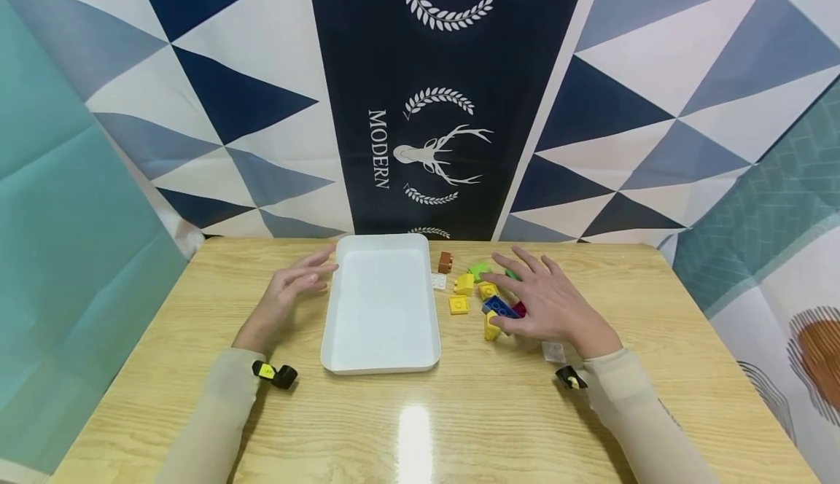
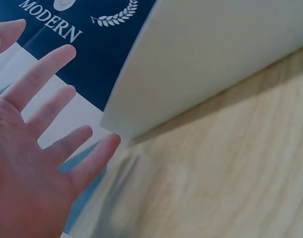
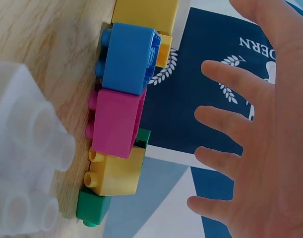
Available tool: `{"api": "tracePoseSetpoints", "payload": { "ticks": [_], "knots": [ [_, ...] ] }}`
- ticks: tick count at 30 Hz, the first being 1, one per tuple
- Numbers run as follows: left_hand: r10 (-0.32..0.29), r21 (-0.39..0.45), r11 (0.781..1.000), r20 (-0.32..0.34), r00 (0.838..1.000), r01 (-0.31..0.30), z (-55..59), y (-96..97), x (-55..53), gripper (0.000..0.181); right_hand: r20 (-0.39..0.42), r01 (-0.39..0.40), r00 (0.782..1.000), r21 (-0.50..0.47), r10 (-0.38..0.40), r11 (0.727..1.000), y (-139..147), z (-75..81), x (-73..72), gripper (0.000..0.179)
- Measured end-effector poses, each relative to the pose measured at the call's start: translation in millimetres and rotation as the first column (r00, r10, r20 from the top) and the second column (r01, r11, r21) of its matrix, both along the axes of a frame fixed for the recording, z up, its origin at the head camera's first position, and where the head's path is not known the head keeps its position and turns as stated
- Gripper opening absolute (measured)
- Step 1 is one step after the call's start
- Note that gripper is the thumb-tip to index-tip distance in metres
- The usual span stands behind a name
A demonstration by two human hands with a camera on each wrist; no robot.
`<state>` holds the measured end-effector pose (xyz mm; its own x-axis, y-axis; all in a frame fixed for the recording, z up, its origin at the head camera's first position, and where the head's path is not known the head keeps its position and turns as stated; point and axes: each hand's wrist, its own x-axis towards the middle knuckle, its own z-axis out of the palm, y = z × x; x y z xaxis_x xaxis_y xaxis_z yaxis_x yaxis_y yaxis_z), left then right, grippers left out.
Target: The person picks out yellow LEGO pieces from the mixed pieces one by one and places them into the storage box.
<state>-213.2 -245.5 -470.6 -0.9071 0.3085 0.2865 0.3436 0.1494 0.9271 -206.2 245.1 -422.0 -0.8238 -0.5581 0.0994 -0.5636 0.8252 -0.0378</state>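
My left hand (image 1: 295, 283) hovers with spread fingers beside the left rim of a white tray (image 1: 382, 309); contact with it I cannot tell. In the left wrist view, that palm (image 2: 32, 168) holds nothing. Over a loose group of toy building bricks, my right hand (image 1: 545, 298) is spread and grips nothing. Near its thumb lie a blue brick (image 1: 500, 307), a yellow brick (image 1: 491, 326) and a partly hidden magenta brick (image 1: 520, 309). The right wrist view shows a yellow brick (image 3: 119, 173), a green brick (image 3: 94, 206) and, closest, a white brick (image 3: 27, 148).
Between tray and right hand sit a brown brick (image 1: 445, 262), a white brick (image 1: 439, 280), a flat yellow brick (image 1: 459, 305) and a light green brick (image 1: 479, 270). A patterned cloth (image 1: 262, 90) hangs behind the wooden table (image 1: 341, 426).
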Motion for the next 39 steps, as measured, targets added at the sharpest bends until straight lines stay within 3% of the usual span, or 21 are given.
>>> {"api": "tracePoseSetpoints", "payload": {
  "ticks": [7, 14, 28, 39],
  "knots": [
    [0.017, 0.019, 1.000, 0.055, 0.998, -0.018, -9.1, 1.3, -0.7, 0.044, 0.000, 0.002, 1.000, -0.001, -0.002, 1.000, 0.3, -0.8, 0.5, 0.076],
    [-0.018, 0.035, 0.999, 0.052, 0.998, 0.016, -16.4, 3.4, -2.3, 0.046, 0.003, -0.001, 1.000, -0.007, 0.001, 1.000, -0.2, -1.0, 0.8, 0.075],
    [0.016, 0.010, 1.000, 0.071, 0.997, -0.017, -22.0, 6.1, -1.4, 0.042, 0.008, -0.003, 1.000, -0.010, 0.003, 1.000, 1.1, 1.2, 1.7, 0.076],
    [-0.005, -0.027, 1.000, 0.111, 0.994, 0.008, -21.5, 8.2, -0.9, 0.046, 0.016, 0.006, 1.000, -0.009, -0.006, 1.000, 2.5, 1.8, 1.3, 0.075]
  ]
}}
